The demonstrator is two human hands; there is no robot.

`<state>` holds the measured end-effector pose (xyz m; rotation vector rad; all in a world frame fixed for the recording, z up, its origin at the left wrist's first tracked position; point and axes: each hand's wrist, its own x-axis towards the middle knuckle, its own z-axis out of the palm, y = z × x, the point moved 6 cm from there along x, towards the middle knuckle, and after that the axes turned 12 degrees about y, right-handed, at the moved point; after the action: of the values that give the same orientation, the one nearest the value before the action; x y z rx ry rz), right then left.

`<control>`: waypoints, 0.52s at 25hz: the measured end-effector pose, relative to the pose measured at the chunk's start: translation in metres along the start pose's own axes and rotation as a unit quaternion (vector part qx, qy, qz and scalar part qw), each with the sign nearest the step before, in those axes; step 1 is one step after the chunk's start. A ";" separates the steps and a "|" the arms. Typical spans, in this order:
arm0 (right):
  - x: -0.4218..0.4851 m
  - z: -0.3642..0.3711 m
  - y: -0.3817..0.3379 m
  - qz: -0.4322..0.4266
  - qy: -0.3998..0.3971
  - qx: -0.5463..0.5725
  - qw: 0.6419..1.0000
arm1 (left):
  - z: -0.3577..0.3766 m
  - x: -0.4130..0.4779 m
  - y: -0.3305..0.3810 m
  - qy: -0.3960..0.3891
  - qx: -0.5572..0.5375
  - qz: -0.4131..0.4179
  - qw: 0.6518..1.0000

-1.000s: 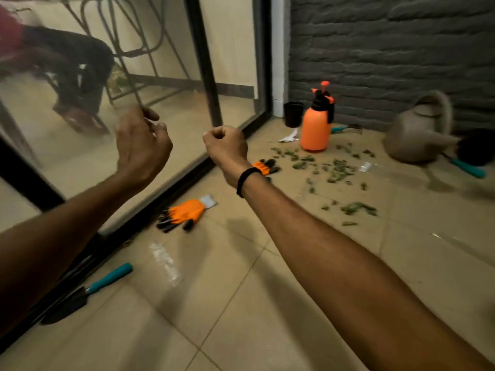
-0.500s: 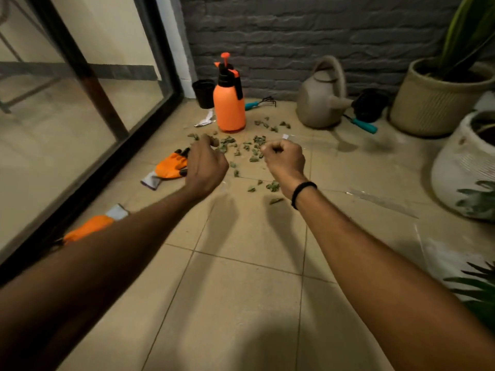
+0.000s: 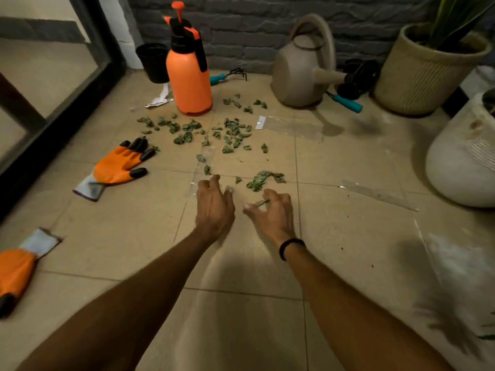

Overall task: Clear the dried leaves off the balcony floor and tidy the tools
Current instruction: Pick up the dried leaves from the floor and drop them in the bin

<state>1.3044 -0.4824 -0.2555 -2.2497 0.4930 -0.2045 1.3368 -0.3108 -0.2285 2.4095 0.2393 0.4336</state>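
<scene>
Two spread-fingered hands, left hand (image 3: 214, 207) empty above floor (image 3: 128, 236), right hand (image 3: 272, 214) touching a dried leaf (image 3: 262, 202)

L hand (image 3: 214, 207) & R hand (image 3: 270, 212) low over tiled floor (image 3: 241, 317), side by side, fingers spread, loosely curled. Single leaf (image 3: 263, 202) at R fingertips; grip unclear. Dried leaves (image 3: 230, 129) scattered just beyond. Orange glove (image 3: 120, 164) to the left. Sprayer (image 3: 188, 81) & watering can (image 3: 297, 73) near wall.

Leaves (image 3: 230, 132) lie on the floor (image 3: 120, 236) before the sprayer (image 3: 188, 73); a watering can (image 3: 300, 70) stands right, a glove (image 3: 120, 164) left.
</scene>
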 end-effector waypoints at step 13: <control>0.050 -0.014 0.018 -0.018 0.224 0.030 0.974 | 0.044 -0.006 -0.013 -0.023 0.023 -0.002 0.999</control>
<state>1.3404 -0.5234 -0.2598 -2.1532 0.6705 -0.7464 1.3469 -0.3282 -0.2705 2.4602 0.2351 0.3738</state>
